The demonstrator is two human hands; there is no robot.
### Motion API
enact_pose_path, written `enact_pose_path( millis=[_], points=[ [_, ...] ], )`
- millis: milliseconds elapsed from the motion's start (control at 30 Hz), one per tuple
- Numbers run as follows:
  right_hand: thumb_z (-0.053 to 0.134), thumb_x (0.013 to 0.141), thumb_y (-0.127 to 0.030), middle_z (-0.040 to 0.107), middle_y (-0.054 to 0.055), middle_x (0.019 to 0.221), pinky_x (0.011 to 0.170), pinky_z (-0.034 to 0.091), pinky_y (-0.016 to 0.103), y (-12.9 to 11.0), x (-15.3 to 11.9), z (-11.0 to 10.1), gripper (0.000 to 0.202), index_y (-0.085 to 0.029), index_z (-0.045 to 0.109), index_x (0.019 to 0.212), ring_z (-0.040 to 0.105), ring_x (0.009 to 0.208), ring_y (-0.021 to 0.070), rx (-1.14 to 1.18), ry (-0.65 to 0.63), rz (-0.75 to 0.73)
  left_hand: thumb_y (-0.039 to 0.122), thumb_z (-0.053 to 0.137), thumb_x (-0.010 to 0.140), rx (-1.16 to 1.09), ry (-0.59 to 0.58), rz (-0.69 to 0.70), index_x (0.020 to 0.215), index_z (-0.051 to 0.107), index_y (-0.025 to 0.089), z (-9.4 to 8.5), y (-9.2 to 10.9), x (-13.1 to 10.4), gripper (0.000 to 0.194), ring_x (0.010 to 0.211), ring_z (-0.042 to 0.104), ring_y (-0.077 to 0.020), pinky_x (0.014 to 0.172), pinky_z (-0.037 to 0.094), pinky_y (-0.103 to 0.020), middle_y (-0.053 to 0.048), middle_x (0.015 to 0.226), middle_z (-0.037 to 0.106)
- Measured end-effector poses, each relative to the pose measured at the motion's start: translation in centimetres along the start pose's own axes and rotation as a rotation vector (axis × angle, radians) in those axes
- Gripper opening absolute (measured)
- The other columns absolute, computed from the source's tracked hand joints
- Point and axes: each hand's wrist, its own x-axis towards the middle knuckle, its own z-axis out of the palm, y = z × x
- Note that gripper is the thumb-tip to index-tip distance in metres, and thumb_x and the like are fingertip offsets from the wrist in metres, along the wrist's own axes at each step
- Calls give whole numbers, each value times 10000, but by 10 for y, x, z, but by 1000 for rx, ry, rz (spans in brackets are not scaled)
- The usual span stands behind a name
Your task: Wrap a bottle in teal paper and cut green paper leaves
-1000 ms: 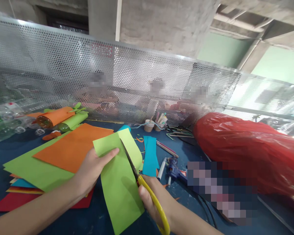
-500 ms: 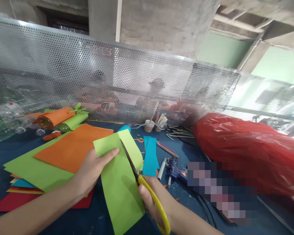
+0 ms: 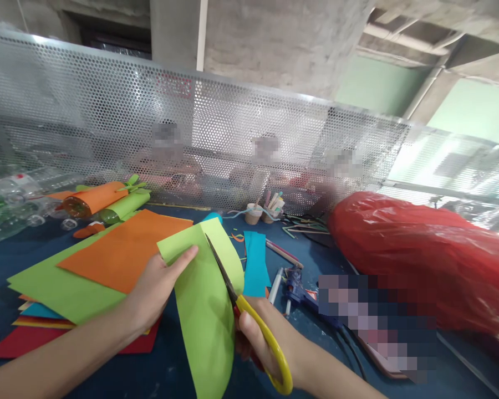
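A light green sheet of paper [image 3: 203,310] is pinched near its upper left by my left hand [image 3: 158,288], thumb on top. My right hand [image 3: 270,332] grips yellow-handled scissors [image 3: 266,332], whose dark blades lie along a cut running toward the sheet's top edge. The strip on the right of the blades curls up. The lower end of the sheet hangs bent toward me. Behind my left hand lies an orange sheet [image 3: 125,249] on a stack of coloured paper with a green sheet [image 3: 66,288]. Blue paper strips [image 3: 255,263] rest just beyond my right hand.
A blue glue gun [image 3: 297,291] and a white marker [image 3: 276,284] lie to the right. Further right is a large red plastic bag [image 3: 424,260]. Cups of pens [image 3: 253,213], paper-wrapped bottles [image 3: 95,199] and clear bottles [image 3: 12,194] stand or lie along a perforated metal screen [image 3: 233,122]; people sit behind it.
The lower part of the green sheet has bent and narrowed in view. The scissors and my right hand have shifted slightly right; my left hand keeps its hold, moved slightly left.
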Motion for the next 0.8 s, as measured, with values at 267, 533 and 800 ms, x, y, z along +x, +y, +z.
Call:
enact_pose_path(
  millis=[267,533,800],
  points=[
    [131,932,-674,552,47,743,566,440,255,-9,-4,-12,606,-189,477,825,510,624,149,2,-57,-59,411,718,784,-1,-52,5,1188,640,180,-4,-5,0,472,974,699,-303,803,563,-358,-98,1088,744],
    [89,935,-662,570,73,809,626,469,265,-9,-3,-15,639,-175,499,883,528,688,165,15,-94,-123,414,743,759,8,-82,-38,1110,680,173,0,4,-5,431,844,734,-273,724,581,-321,-99,996,769],
    [122,911,-705,546,43,789,545,433,240,-14,-8,-9,637,-197,502,855,494,623,142,83,-22,-11,411,733,771,43,-127,-34,1112,685,203,1,4,-11,403,815,738,-274,697,594,-331,-78,976,775]
  ],
)
